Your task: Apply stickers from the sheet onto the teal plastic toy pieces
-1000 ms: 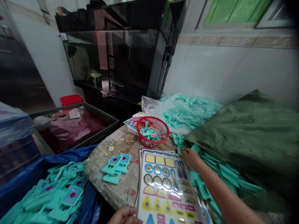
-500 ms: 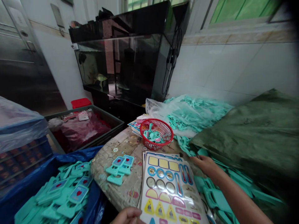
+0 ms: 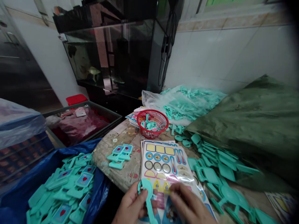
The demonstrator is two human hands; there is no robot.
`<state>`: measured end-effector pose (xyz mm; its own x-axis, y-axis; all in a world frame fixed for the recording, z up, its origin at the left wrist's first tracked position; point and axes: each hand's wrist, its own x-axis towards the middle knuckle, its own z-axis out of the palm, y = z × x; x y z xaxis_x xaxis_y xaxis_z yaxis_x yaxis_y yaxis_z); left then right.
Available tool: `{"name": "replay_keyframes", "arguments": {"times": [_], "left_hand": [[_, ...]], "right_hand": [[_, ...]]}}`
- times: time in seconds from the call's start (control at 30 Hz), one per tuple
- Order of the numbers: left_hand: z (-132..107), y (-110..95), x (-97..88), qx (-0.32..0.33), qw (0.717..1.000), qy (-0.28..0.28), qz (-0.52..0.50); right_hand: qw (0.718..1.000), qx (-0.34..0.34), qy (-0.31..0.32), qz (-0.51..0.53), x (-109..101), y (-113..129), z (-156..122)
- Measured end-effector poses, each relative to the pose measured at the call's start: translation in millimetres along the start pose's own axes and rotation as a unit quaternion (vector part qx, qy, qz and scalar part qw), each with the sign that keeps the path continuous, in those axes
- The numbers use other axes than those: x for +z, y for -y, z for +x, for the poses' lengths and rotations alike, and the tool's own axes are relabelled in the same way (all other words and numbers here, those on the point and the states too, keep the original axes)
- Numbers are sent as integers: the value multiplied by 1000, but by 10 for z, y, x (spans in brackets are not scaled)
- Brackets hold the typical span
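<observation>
My left hand [image 3: 132, 207] is closed round a teal plastic piece with a ring head and a long handle [image 3: 147, 196], held upright over the near edge of a glossy sticker sheet [image 3: 163, 161]. My right hand [image 3: 188, 205] sits just right of it, fingers pinched on the sheet near its yellow triangle stickers; whether it holds a sticker I cannot tell. A few finished teal pieces with heart stickers [image 3: 120, 153] lie on the worn round table [image 3: 112, 146] to the left of the sheet.
A red mesh basket [image 3: 152, 123] with small teal parts stands behind the sheet. Loose teal parts [image 3: 215, 168] spread to the right beside a green sack [image 3: 252, 124]. A blue-lined bin of stickered pieces [image 3: 70, 186] is at left. A fish tank [image 3: 112, 53] stands at the back.
My right hand drew back from the teal pile at right to the sheet's near edge. My left hand now holds a teal ring-handled piece. The view tilted down slightly.
</observation>
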<state>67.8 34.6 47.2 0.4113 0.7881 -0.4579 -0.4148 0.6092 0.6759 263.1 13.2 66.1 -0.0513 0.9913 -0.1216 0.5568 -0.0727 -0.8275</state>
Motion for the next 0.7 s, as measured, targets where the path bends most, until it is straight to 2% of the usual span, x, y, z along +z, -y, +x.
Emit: {"name": "replay_keyframes", "arguments": {"times": [0.1, 0.17, 0.3, 0.5, 0.7], "left_hand": [[-4, 27, -79, -7, 999, -20, 34], [3, 52, -91, -18, 999, -16, 43], [32, 80, -79, -14, 999, -12, 40], [73, 55, -80, -22, 999, -14, 43], [64, -15, -52, -45, 997, -11, 60]], "right_hand": [[992, -26, -80, -92, -240, -169, 216], [984, -43, -83, -150, -320, -314, 335], [973, -46, -93, -207, -339, -525, 479], [971, -58, -70, -220, -367, -546, 562], [974, -39, -45, -219, -329, -508, 607]]}}
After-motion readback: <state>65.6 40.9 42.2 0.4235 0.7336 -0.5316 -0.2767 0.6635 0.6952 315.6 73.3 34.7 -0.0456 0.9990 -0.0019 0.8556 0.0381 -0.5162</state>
